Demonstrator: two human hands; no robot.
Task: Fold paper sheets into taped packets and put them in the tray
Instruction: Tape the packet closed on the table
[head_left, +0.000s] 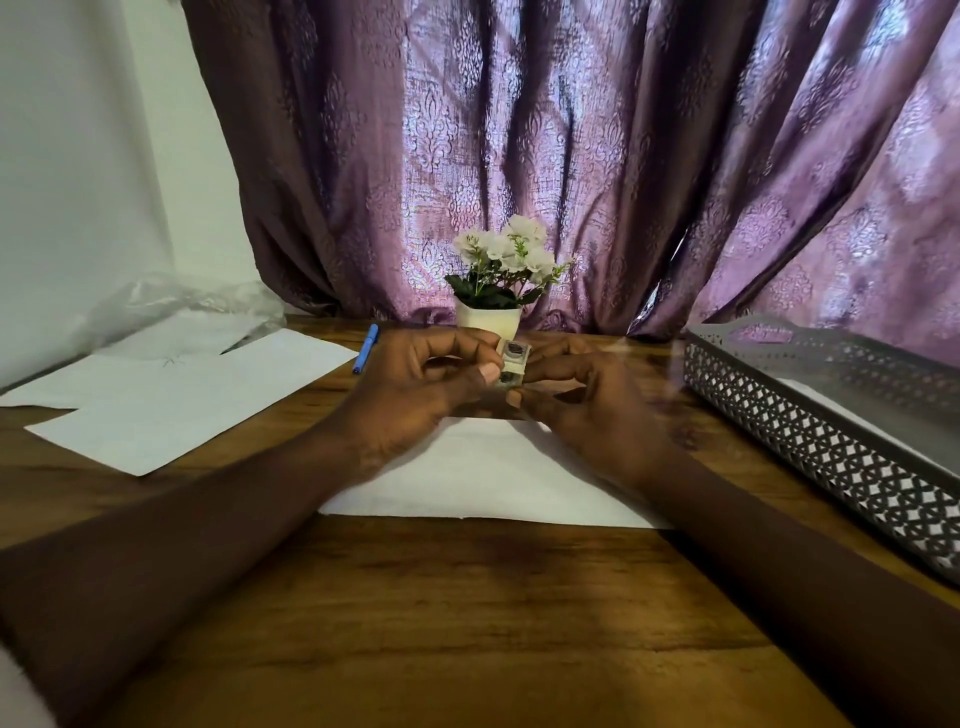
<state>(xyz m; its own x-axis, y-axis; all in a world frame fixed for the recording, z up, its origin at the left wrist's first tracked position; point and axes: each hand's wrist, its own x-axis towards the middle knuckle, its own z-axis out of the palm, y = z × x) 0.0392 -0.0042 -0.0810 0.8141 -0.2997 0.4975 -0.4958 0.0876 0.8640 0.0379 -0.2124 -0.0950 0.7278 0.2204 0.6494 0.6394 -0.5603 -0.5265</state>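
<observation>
The left hand (415, 384) and right hand (587, 405) both pinched a small tape dispenser (511, 364) above the far edge of the folded paper (467, 478); the tray (810, 415) lay rightward, nearer the right hand.

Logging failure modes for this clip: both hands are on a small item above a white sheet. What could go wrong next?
1. Neither hand holds the white sheet down: the left hand and right hand both pinch the small item, probably tape, so the sheet may shift or unfold.
2. The flower pot stands just behind the hands and could be knocked.
</observation>
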